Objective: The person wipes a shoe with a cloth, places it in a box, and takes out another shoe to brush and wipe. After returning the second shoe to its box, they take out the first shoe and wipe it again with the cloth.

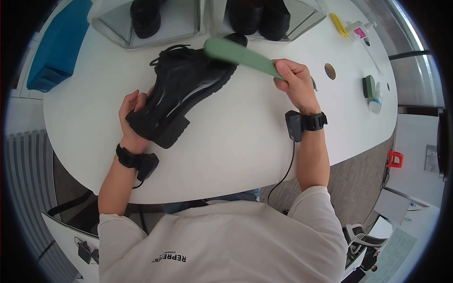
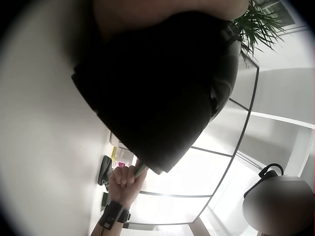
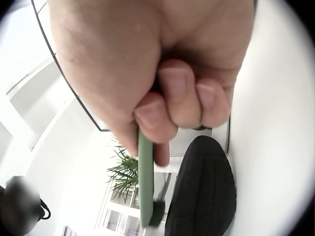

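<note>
A black lace-up shoe [image 1: 181, 80] lies tilted on its side over the white table [image 1: 236, 151], its toe pointing away and its chunky heel towards the person. My left hand [image 1: 124, 111] grips the heel end, fingers curled round the back of the shoe. In my right hand [image 1: 297, 85], thumb and fingers pinch one end of a green shoe brush [image 1: 247, 57]. Its far end overlaps the shoe's upper near the toe in the head view. Dark green bristles [image 3: 157, 214] show under the brush in the right wrist view, beside the shoe's ridged sole [image 3: 204, 187].
Two white shoe boxes [image 1: 125, 43] with dark shoes [image 1: 145, 19] inside stand at the back edge. A teal container [image 1: 59, 47] is at the left. To the right are a yellow object [image 1: 338, 24], a pink-labelled bottle [image 1: 359, 31], another green brush [image 1: 369, 87] and a white bottle [image 1: 375, 103].
</note>
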Tool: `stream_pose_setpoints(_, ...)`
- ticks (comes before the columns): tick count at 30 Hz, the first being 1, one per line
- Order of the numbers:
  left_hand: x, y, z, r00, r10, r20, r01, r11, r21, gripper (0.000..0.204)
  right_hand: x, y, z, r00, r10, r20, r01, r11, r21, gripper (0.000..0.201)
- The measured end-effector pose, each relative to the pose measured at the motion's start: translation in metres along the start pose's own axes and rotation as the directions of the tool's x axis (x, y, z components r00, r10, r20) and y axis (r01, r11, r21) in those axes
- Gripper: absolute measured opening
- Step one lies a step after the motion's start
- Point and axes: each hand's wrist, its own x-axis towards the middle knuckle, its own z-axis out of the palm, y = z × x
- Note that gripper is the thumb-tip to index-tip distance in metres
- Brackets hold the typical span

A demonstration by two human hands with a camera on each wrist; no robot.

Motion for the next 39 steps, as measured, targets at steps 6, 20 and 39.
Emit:
stream_pose_setpoints(6, 0.001, -0.001, -0.004, 0.999, 0.037, 0.033, -0.038, 0.998, 0.042, 0.048, 0.001, -0.007, 0.002, 1.0, -0.017, -0.017, 0.018, 0.999, 0.037, 0.025)
stream_pose_setpoints(20, -0.001, -0.002, 0.002, 0.995, 0.089, 0.043, -0.094, 0.987, 0.129, 0.049, -0.001, -0.009, -0.01, 0.999, 0.036, 0.024, -0.034, 0.997, -0.073, 0.028)
stream_pose_setpoints(39, 0.014, 0.0, -0.028, 1.0, 0.01, 0.004, -0.01, 1.0, -0.01, 0.048, -0.004, -0.007, -0.005, 0.995, -0.1, -0.01, 0.099, 0.992, -0.075, 0.027)
